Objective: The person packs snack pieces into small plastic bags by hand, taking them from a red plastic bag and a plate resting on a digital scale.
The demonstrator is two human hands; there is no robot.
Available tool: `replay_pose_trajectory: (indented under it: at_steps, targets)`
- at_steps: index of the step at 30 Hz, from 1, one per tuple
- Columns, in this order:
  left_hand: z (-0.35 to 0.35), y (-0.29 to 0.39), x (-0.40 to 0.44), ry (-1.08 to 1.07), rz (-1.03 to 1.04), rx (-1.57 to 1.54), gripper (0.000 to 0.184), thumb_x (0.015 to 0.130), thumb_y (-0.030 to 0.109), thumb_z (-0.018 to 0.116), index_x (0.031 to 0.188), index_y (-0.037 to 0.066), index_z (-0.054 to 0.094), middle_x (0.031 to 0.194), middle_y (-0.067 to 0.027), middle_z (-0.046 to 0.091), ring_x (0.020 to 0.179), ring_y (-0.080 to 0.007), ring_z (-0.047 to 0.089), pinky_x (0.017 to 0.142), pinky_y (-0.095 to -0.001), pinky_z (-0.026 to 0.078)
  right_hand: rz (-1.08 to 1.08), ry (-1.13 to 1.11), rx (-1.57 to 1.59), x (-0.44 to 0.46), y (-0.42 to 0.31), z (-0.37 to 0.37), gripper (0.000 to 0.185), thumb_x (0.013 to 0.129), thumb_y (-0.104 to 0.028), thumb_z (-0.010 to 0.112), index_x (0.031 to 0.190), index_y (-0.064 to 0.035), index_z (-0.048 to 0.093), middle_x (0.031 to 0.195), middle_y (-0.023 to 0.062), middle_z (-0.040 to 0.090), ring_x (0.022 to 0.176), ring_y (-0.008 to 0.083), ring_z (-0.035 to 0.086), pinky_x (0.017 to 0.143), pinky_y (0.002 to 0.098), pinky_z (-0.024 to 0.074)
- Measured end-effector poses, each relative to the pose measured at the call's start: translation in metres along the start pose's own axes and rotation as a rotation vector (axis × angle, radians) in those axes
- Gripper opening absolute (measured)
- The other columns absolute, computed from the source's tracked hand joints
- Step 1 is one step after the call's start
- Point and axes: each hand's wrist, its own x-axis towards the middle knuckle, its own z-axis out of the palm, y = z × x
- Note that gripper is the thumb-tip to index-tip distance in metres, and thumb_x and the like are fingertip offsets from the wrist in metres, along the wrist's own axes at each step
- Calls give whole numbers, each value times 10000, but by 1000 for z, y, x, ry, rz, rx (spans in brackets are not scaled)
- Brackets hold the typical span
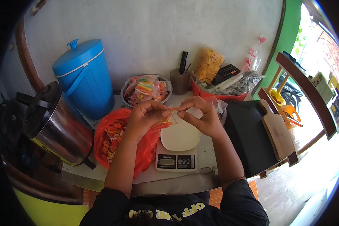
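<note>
Both my hands meet above the white kitchen scale (180,139), their fingertips pinched. My left hand (148,116) holds a small clear plastic bag (164,123) with orange and yellow pieces in it. My right hand (200,116) pinches the orange top end of the same bag, close to the left fingertips. Left of the scale, partly behind my left forearm, an open red plastic bag (143,153) holds many small orange, red and yellow pieces (112,139). Behind my hands a metal bowl (169,89) is full of small filled packets (145,89).
A blue cooler (84,81) and a steel container (64,128) stand at the left. Along the wall are a grey cup (180,83) and a red basket (218,96) with a calculator (226,74). A wooden board (277,132) lies on a black surface (241,141) at the right.
</note>
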Motion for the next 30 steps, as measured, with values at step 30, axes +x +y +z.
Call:
replay_pose_trajectory:
  at_steps: [30]
  targets:
    - [15, -1, -1, 20, -59, -122, 214, 958, 202, 648, 1115, 63, 605, 1058, -25, 656, 953, -80, 610, 834, -244, 477, -89, 114, -241, 2, 0, 13, 194, 772, -90, 805, 932, -43, 707, 1038, 102, 674, 886, 206, 656, 764, 313, 520]
